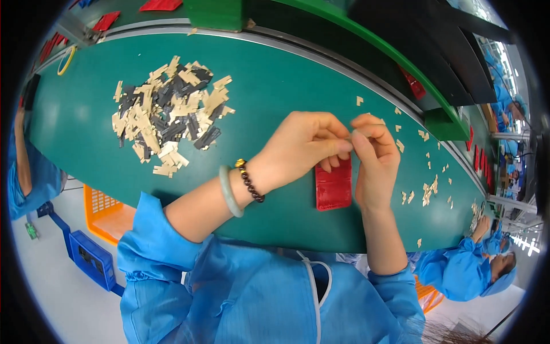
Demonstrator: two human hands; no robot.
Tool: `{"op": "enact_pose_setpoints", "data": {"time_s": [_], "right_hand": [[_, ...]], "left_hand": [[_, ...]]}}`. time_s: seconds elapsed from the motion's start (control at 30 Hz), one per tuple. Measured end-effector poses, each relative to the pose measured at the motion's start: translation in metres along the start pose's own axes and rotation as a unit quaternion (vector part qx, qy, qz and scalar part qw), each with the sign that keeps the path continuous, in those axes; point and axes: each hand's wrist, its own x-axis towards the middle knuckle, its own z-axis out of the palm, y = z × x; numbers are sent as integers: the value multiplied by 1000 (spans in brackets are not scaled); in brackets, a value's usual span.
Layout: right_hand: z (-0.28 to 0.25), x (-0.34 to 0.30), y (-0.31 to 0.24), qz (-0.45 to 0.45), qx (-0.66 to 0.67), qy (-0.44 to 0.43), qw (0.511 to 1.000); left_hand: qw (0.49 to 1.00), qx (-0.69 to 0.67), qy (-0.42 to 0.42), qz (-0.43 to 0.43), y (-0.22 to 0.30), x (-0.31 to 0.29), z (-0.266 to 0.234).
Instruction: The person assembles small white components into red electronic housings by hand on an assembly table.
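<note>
Both my hands meet over a flat red rectangular piece [333, 189] on the green tabletop [275, 215]. My left hand [306, 143], with a pale bangle and a dark bead bracelet on its wrist, pinches thumb against fingers at the piece's far end. Close beside it, the fingertips of my right hand [375, 155] are also closed in a pinch. Whatever sits between the fingertips is too small or hidden to make out. The red piece's far end is covered by my fingers. To the left lies a heap of small beige and black flat pieces [166, 112].
Small beige bits [429, 189] are scattered at the right. A conveyor with a green frame [366, 34] runs along the far side, carrying red pieces [160, 4]. An orange crate [106, 215] stands below the table's left edge. Other people [464, 266] in blue work nearby.
</note>
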Motion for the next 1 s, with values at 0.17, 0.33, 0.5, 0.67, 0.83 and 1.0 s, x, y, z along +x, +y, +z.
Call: {"op": "enact_pose_setpoints", "data": {"time_s": [0.17,0.33,0.5,0.67,0.83,1.0], "right_hand": [[-5,-2,7,35,25,-8,999],[-19,1,5,-239,-391,15,889],[-15,-1,-3,-238,-419,-88,872],[-16,4,-12,-147,-336,-93,926],[-19,1,-8,-242,-455,-99,851],[-10,-5,2,54,23,-24,998]], "left_hand": [[1000,5,23,15,-2,-3,0],[999,9,51,16,-3,-4,0],[991,108,54,58,-1,-12,2],[916,335,36,218,2,-10,-7],[797,520,53,302,7,-10,0],[985,98,68,126,-8,-5,21]]}}
